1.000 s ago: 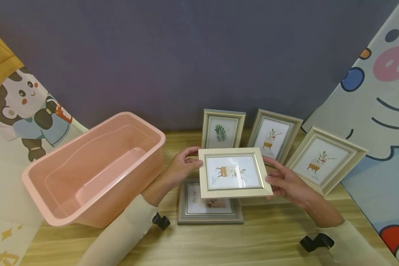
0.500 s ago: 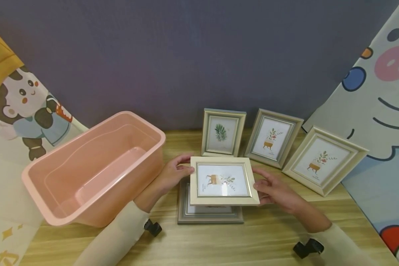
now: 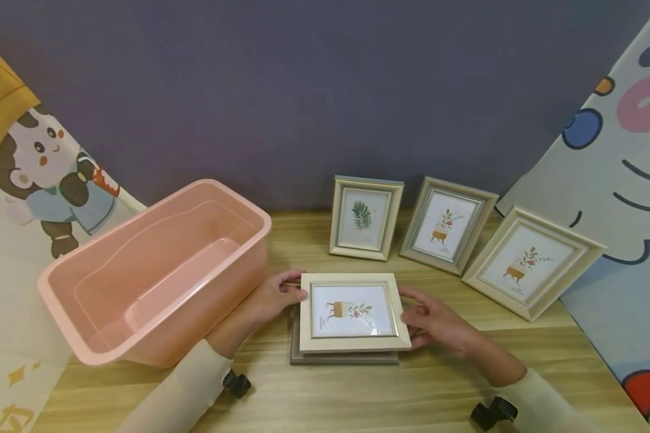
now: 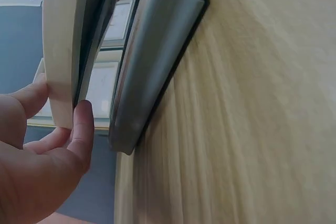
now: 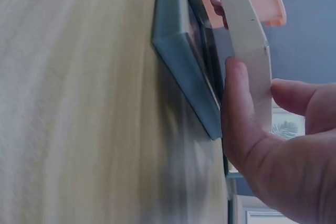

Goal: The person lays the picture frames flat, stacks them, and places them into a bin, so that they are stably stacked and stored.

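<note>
A cream picture frame (image 3: 354, 313) with a plant-pot print lies level between my two hands, turned sideways. My left hand (image 3: 275, 296) pinches its left edge, thumb on top and fingers beneath. The opposite edge is gripped by my right hand (image 3: 436, 322) in the same way. Just below it lies a grey-brown picture frame (image 3: 343, 359), mostly covered in the head view. Both wrist views show a gap between the cream frame and this lower frame (image 4: 152, 61), which rests flat on the table.
Three picture frames stand upright behind: one with a green leaf print (image 3: 362, 219), a taupe one (image 3: 444, 225) and a cream one (image 3: 528, 264) at right. A deep pink plastic tub (image 3: 211, 288) stands at left. A dark wall (image 3: 303, 102) closes off the back.
Both hands have brought the cream frame down, toward me and a little left, over the grey-brown frame. The standing frames and the tub have stayed in place.
</note>
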The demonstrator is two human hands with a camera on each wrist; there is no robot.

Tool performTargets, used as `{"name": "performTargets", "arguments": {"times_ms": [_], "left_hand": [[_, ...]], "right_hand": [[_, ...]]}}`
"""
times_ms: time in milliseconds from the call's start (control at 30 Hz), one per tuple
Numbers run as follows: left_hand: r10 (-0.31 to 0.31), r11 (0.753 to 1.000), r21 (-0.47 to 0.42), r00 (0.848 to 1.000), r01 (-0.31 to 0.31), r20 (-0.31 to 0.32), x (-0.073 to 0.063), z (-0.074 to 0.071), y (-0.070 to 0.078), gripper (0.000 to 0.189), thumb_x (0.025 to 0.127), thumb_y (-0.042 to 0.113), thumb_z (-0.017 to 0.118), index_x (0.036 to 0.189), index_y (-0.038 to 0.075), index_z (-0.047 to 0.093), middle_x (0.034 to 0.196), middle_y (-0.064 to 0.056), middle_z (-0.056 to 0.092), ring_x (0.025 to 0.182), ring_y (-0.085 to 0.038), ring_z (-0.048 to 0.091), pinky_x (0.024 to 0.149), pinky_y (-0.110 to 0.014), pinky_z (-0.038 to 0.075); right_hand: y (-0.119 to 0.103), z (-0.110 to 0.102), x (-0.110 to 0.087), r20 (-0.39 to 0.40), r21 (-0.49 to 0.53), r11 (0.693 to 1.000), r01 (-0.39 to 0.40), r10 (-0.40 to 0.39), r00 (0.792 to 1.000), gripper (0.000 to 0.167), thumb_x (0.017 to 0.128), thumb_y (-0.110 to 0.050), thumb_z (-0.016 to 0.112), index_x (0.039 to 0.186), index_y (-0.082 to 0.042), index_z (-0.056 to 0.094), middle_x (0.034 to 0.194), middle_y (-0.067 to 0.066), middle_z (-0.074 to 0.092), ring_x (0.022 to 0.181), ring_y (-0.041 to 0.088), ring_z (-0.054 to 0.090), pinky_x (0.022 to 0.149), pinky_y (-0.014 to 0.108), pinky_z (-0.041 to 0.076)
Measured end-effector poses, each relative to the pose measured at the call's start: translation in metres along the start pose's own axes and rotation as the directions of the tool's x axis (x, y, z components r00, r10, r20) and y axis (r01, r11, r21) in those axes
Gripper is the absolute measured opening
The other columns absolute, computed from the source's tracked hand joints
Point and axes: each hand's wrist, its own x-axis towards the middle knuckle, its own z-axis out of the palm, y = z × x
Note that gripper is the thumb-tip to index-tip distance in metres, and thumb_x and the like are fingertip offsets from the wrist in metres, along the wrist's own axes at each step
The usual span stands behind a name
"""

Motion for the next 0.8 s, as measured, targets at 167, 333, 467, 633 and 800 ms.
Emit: {"name": "performTargets", "arguments": {"times_ms": [167, 333, 467, 633, 800], "left_hand": [[0.004, 1.000, -0.004, 1.000, -0.004, 0.003, -0.003, -0.002, -0.004, 0.055, 0.096, 0.008, 0.068, 0.145, -0.007, 0.048, 0.136, -0.029, 0.057, 0.109, -0.026, 0.065, 0.081, -0.026, 0.056], [-0.015, 1.000, 0.021, 1.000, 0.016, -0.017, -0.006, -0.002, -0.007, 0.053, 0.096, 0.007, 0.068, 0.144, -0.006, 0.050, 0.133, -0.028, 0.060, 0.104, -0.022, 0.065, 0.079, -0.024, 0.055], [-0.046, 0.997, 0.064, 0.998, 0.048, -0.045, -0.008, -0.001, -0.009, 0.053, 0.095, 0.008, 0.069, 0.143, -0.005, 0.052, 0.131, -0.025, 0.063, 0.102, -0.021, 0.066, 0.080, -0.022, 0.054], [-0.046, 0.994, 0.096, 0.997, 0.052, -0.064, -0.008, 0.000, -0.010, 0.053, 0.094, 0.010, 0.071, 0.142, -0.006, 0.053, 0.131, -0.024, 0.064, 0.106, -0.026, 0.066, 0.083, -0.025, 0.054], [-0.036, 0.992, 0.120, 0.997, 0.045, -0.075, -0.008, 0.000, -0.009, 0.053, 0.094, 0.010, 0.071, 0.142, -0.005, 0.054, 0.129, -0.024, 0.065, 0.106, -0.027, 0.066, 0.083, -0.027, 0.053]], "right_hand": [[0.005, 0.009, 0.004, 0.008, -0.001, 1.000, -0.013, 0.013, 1.000, 0.072, 0.102, -0.009, 0.057, 0.160, 0.000, 0.014, 0.101, 0.008, 0.071, 0.084, 0.023, 0.074, 0.072, 0.039, 0.064], [0.005, 0.016, 0.005, 0.010, -0.018, 1.000, -0.020, 0.020, 1.000, 0.073, 0.102, -0.009, 0.056, 0.160, 0.000, 0.013, 0.100, 0.009, 0.069, 0.084, 0.023, 0.074, 0.072, 0.040, 0.064], [0.005, 0.019, 0.006, -0.002, -0.021, 0.999, -0.027, 0.027, 1.000, 0.072, 0.102, -0.008, 0.056, 0.160, 0.000, 0.014, 0.100, 0.010, 0.068, 0.084, 0.024, 0.073, 0.072, 0.041, 0.064], [0.006, 0.023, 0.007, -0.015, -0.034, 0.999, -0.032, 0.031, 0.999, 0.073, 0.101, -0.008, 0.058, 0.160, 0.000, 0.016, 0.102, 0.014, 0.065, 0.084, 0.023, 0.072, 0.070, 0.043, 0.064], [0.007, 0.024, 0.007, -0.032, -0.036, 0.999, -0.041, 0.040, 0.999, 0.072, 0.101, -0.007, 0.058, 0.160, 0.001, 0.016, 0.102, 0.015, 0.063, 0.083, 0.022, 0.071, 0.069, 0.042, 0.064]]}}
